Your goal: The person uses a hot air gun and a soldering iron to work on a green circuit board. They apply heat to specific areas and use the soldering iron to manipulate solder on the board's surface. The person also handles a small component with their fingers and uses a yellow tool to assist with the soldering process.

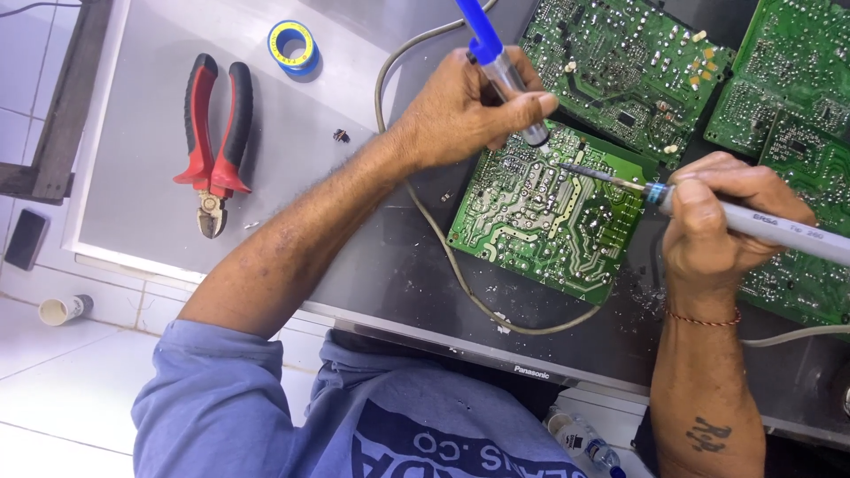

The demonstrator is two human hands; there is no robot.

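While tools touch it, green circuit board (540, 221), silvery solder traces

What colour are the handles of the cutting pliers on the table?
Red and black, on the pliers, seen in the head view.

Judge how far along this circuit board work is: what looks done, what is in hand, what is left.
Done: green board lies solder side up. In hand: left hand presses the blue desoldering pump on it; right hand touches the soldering iron beside it. Left: other boards lie untouched; which joints remain is unclear.
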